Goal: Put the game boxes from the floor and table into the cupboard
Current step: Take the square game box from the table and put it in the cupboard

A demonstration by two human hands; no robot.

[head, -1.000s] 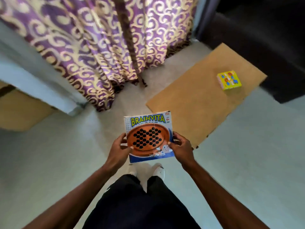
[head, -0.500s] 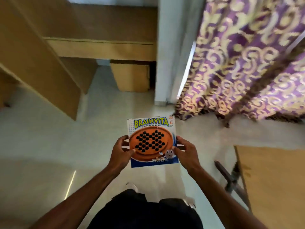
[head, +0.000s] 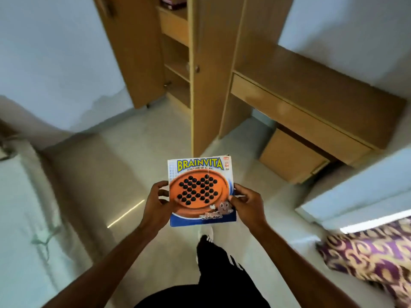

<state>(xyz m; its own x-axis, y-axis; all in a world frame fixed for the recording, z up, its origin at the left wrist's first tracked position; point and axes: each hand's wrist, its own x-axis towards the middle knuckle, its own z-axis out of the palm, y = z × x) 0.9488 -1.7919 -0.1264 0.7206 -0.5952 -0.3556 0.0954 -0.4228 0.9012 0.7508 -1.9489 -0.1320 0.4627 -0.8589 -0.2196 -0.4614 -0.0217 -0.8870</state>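
i was carrying the brainvita game box (head: 201,192), left hand (head: 156,204) and right hand (head: 249,206) clamped on its side edges; next it needed lifting onto a shelf (head: 176,71) of the open cupboard (head: 208,63) ahead.

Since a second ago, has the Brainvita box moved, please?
Yes: the Brainvita box, gripped by both hands, has been carried from the purple curtain toward the open cupboard.

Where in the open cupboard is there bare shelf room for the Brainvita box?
The lower shelves between the open left door and the centre panel look bare. The top shelf is taken: something colourful sits there, cut off by the frame. Both the left hand and right hand grip the Brainvita box.
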